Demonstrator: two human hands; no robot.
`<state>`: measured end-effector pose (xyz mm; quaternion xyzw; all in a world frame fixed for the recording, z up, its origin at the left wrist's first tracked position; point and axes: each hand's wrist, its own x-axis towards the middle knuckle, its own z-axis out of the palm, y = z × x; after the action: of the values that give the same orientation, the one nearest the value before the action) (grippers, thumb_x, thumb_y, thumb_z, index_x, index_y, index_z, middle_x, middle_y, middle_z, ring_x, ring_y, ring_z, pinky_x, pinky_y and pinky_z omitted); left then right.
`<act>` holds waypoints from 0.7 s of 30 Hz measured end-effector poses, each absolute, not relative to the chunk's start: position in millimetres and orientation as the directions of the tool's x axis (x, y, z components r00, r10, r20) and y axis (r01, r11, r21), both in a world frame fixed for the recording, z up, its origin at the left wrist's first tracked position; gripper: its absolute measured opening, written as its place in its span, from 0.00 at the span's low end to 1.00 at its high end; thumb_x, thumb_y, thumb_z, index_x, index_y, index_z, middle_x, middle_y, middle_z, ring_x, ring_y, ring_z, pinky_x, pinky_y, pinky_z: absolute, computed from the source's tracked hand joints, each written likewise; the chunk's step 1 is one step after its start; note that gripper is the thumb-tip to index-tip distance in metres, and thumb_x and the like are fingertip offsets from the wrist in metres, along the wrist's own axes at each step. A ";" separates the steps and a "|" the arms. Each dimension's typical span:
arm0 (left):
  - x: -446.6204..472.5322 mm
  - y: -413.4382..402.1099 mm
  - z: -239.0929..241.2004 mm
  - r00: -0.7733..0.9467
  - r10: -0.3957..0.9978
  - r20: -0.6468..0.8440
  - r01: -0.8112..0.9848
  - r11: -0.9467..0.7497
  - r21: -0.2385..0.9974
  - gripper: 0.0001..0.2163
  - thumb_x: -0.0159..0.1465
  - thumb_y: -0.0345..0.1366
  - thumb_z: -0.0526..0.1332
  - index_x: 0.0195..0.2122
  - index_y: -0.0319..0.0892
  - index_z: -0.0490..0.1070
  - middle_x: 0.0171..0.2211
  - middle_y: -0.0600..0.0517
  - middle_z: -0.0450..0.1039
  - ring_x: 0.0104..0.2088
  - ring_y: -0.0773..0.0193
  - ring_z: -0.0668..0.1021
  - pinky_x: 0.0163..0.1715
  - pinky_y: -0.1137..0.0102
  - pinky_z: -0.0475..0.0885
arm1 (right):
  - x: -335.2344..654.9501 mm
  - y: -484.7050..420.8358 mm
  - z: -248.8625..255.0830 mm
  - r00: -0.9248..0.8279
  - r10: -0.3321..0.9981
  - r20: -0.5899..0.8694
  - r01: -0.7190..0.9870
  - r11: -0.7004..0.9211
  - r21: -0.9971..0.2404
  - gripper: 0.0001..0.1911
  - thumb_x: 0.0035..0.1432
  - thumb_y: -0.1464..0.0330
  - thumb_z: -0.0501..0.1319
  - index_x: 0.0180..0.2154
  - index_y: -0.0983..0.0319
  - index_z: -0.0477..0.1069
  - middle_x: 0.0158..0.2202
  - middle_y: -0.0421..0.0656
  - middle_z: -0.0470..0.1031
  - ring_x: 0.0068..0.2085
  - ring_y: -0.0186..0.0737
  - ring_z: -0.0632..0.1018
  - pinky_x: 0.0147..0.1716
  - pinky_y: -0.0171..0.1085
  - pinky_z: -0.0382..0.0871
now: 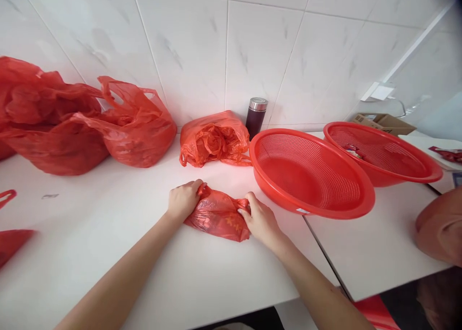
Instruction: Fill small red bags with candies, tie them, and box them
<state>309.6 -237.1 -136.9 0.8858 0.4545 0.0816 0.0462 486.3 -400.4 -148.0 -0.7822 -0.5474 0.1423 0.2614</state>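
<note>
A small red plastic bag point(220, 217) with things inside lies on the white table in front of me. Dim shapes and a yellowish print show through its thin film, but I cannot make out the contents. My left hand point(185, 200) grips the bag's top left corner, fingers closed. At its right end my right hand point(260, 219) pinches the gathered plastic between thumb and fingers. Just behind it sits a crumpled bundle of red plastic bags point(216, 137), apart from both hands.
Filled red bags point(139, 133) stand along the wall at left. A dark thermos point(256, 116) is by the tiles. Two red mesh baskets, one near point(310, 171) and one farther point(393, 152), sit at right. Beyond are a cardboard box point(386, 123) and part of another person point(440, 226).
</note>
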 end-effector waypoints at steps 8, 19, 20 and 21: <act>312.1 -237.1 -143.8 0.479 0.865 0.148 0.843 -0.500 0.199 0.15 0.69 0.44 0.47 0.40 0.46 0.72 0.39 0.45 0.77 0.36 0.52 0.78 0.29 0.67 0.63 | 471.3 -397.3 -160.3 0.264 0.940 0.215 0.921 -0.180 -0.345 0.04 0.64 0.72 0.49 0.40 0.59 0.60 0.39 0.46 0.74 0.39 0.44 0.75 0.27 0.36 0.57; 295.6 -238.1 -123.8 0.550 0.828 0.109 0.622 -0.493 0.608 0.21 0.69 0.48 0.42 0.49 0.50 0.71 0.49 0.52 0.76 0.45 0.58 0.78 0.45 0.67 0.70 | 482.5 -392.7 -138.5 0.310 0.949 0.052 0.620 -0.161 -0.768 0.14 0.62 0.54 0.55 0.39 0.57 0.61 0.37 0.39 0.75 0.35 0.38 0.76 0.33 0.35 0.64; 296.4 -240.7 -120.9 0.586 0.804 0.099 0.585 -0.504 0.636 0.21 0.68 0.49 0.44 0.51 0.51 0.70 0.49 0.53 0.76 0.45 0.59 0.78 0.46 0.69 0.70 | 482.0 -388.5 -136.1 0.334 0.942 0.042 0.618 -0.185 -0.764 0.17 0.62 0.50 0.54 0.41 0.57 0.61 0.37 0.39 0.75 0.35 0.39 0.76 0.33 0.36 0.64; 297.7 -243.4 -118.8 0.619 0.781 0.087 0.556 -0.513 0.654 0.20 0.67 0.51 0.47 0.53 0.51 0.69 0.48 0.54 0.77 0.45 0.60 0.78 0.45 0.69 0.70 | 480.1 -383.8 -134.8 0.357 0.933 0.051 0.649 -0.209 -0.732 0.20 0.61 0.48 0.54 0.43 0.57 0.61 0.38 0.41 0.75 0.36 0.40 0.76 0.33 0.36 0.63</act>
<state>297.7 -243.4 -118.8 0.8491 0.3936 0.1892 0.2974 480.1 -383.8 -134.8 -0.7492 -0.5278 0.2073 0.3422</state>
